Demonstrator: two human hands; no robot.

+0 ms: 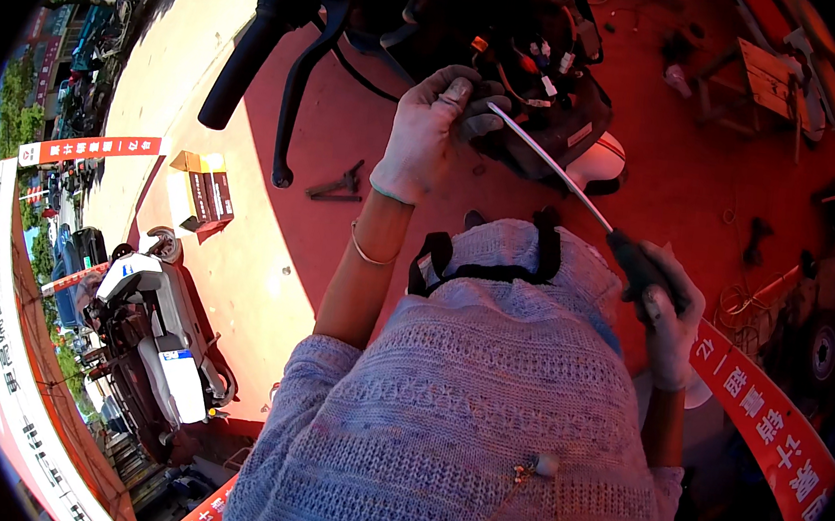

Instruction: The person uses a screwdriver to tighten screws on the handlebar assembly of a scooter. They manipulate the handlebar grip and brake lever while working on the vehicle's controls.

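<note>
My right hand (671, 320), in a pale work glove, is closed around the dark handle of a long screwdriver (559, 174). The shaft slants up and left, its tip close to the fingers of my left hand (428, 133). That hand is gloved too, with grey-stained fingertips curled together; whatever they grip is hidden. Both hands are at the front of a dark scooter (412, 9) with its wiring exposed. Loose wires with white connectors (550, 84) hang to the right of my left hand. The black handlebar grip (240, 73) and brake lever (297, 98) stick out to the left.
A black metal piece (338, 185) lies on the red floor beside my left forearm. Farther left are an opened carton (205, 195) and a parked scooter (163, 347). A wooden stool (764, 81) stands at the far right. A red banner (769, 420) stretches behind my right wrist.
</note>
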